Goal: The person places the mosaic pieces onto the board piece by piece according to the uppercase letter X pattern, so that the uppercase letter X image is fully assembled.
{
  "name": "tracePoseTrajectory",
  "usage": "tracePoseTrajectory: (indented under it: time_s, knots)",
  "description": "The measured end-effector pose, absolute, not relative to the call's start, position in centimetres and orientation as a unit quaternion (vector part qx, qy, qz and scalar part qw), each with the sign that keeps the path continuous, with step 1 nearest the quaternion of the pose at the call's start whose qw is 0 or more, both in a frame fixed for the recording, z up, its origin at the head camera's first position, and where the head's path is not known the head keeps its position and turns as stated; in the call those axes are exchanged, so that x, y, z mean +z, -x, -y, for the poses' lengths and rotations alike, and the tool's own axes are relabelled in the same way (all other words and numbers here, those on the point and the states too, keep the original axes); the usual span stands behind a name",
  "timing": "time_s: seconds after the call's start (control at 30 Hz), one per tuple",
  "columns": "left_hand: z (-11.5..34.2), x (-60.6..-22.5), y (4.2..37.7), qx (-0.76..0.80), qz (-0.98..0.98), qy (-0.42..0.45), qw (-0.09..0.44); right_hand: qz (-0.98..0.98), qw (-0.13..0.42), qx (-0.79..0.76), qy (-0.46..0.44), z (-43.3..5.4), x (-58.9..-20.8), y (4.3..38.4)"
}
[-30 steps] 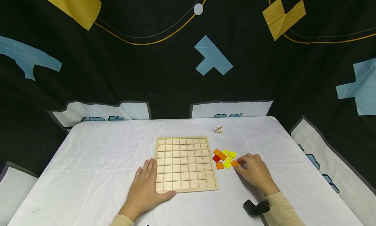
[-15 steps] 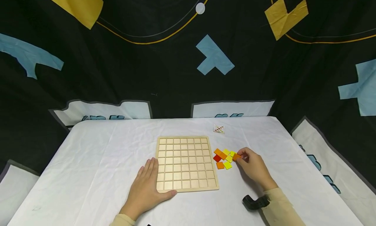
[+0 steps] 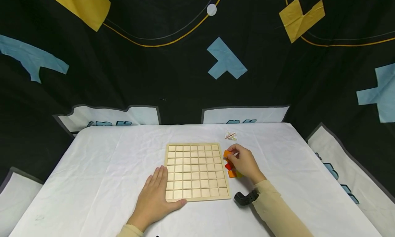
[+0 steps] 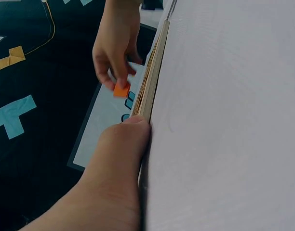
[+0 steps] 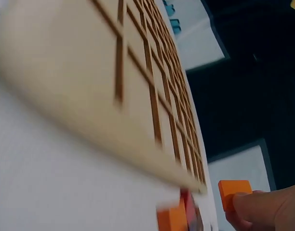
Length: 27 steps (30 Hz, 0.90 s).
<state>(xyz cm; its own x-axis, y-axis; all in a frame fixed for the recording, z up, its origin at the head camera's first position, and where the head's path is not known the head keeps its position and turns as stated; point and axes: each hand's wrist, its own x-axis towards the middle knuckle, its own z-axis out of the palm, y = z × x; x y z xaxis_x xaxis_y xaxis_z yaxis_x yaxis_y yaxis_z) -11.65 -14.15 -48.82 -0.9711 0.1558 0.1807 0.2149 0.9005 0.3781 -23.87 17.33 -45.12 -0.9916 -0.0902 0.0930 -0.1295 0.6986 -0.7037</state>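
Note:
A wooden grid board (image 3: 200, 198) lies flat on the white table. My left hand (image 3: 152, 201) rests against its left side with straight fingers, the thumb along the near edge. Over the small pile right of the board, my right hand (image 3: 246, 163) pinches an orange square tile (image 3: 227, 153) between thumb and fingers. In the right wrist view that orange tile (image 5: 234, 191) is held up off the table. Below the hand lie a red tile (image 3: 228, 166) and another orange tile (image 3: 232, 174). A yellow tile (image 3: 239, 174) shows partly; the hand hides the rest of the pile.
A small card (image 3: 230, 136) printed with a coloured grid lies behind the tiles. The white cloth (image 3: 102, 182) covers the table, with a black patterned curtain (image 3: 172, 83) behind. A black device (image 3: 246, 198) sits on my right wrist.
My right hand has moved from the right side of the pile leftward and back toward the board with an orange tile pinched in it. The left hand stays on the board.

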Motion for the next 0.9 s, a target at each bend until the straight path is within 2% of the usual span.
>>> tracePoseTrajectory:
  time_s: [0.37, 0.9]
  knots:
    - [14.2, -49.0, 11.8, -0.200, 0.974, 0.086, 0.061, 0.922, 0.019, 0.371, -0.110, -12.5, -45.8, 26.0]
    - [14.3, -49.1, 11.8, -0.198, 0.974, 0.087, 0.066, 0.942, 0.021, 0.297, -0.154, -12.3, -45.9, 25.8]
